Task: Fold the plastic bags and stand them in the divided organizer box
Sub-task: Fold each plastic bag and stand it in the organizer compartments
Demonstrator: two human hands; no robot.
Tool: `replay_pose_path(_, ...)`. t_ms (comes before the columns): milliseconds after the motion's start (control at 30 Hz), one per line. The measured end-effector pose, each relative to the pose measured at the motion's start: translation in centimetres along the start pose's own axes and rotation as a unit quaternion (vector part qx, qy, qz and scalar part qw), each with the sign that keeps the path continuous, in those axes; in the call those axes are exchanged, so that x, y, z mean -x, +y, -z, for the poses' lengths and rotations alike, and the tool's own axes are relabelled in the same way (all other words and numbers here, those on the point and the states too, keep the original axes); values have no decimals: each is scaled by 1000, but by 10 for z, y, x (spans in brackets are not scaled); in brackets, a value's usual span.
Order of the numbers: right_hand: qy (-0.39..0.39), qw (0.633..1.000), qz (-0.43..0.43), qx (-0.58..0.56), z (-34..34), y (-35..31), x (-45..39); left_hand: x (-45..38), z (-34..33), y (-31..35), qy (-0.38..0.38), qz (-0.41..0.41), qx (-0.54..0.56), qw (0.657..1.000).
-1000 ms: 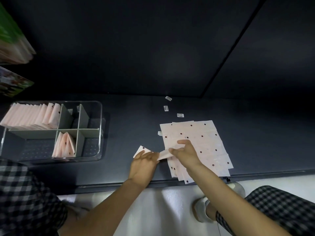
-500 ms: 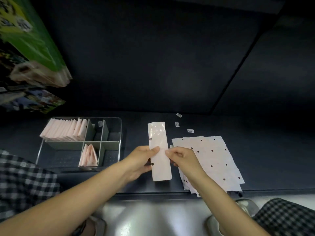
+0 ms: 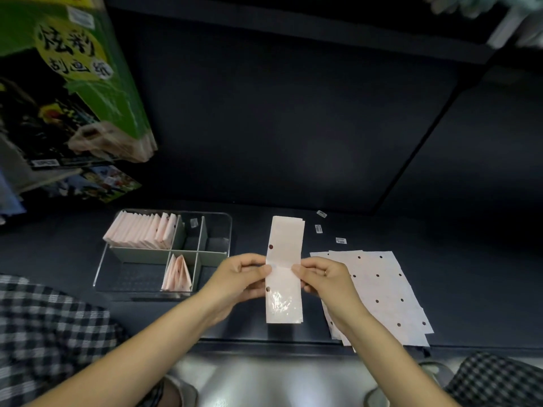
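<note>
A person holds a folded bag, a long narrow pink strip with a few dark dots, above a dark shelf. The left hand pinches the strip's left edge about halfway along, thumb on top and fingers curled beneath; the right hand pinches the right edge at the same height in the same way. The strip runs lengthwise away from the person, its near end glossy with reflected light. Just right of the right hand, a stack of flat, unfolded dotted bags lies on the shelf, fanned slightly at the near edge. To the left of the hands sits the clear organizer with grey dividers. Its far-left compartment is packed with a row of folded bags standing on edge, and a few more folded ones stand leaning in the near middle compartment. Three small labels lie scattered on the shelf beyond the stack. Green packaged goods hang or stand at the upper left. Checked trousers show at both lower corners.
</note>
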State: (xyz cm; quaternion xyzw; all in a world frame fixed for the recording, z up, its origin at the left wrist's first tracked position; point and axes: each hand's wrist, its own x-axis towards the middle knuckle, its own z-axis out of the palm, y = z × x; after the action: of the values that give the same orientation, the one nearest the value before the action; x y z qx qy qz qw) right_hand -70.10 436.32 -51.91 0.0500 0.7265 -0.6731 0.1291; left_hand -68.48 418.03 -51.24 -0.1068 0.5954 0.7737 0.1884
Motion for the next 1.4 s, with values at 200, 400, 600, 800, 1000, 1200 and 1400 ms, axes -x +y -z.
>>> replay_pose_path(200,-20,999,24,-37,-10,-1,-2,4,9,6,37,-28,35,998)
replay_pose_path(400,-108,990,49,-70,-16,-3,-5,8,21,12,24,-59,46,997)
replay_pose_path(600,-109,991,70,-23,-28,0,-11,9,34,9,32,-64,40,997)
replay_pose_path(800,-112,990,81,39,-42,6,-16,7,44,-6,60,-18,43,997)
replay_pose_path(1000,-119,992,39,-15,-64,10,-14,4,59,-12,146,-122,-106,976)
replay_pose_path(1200,-79,989,74,100,-81,17,-15,7,65,-19,116,-165,-187,961)
replay_pose_path(1400,-13,1000,10,10,-90,23,-20,5,72,-28,138,-26,-77,987)
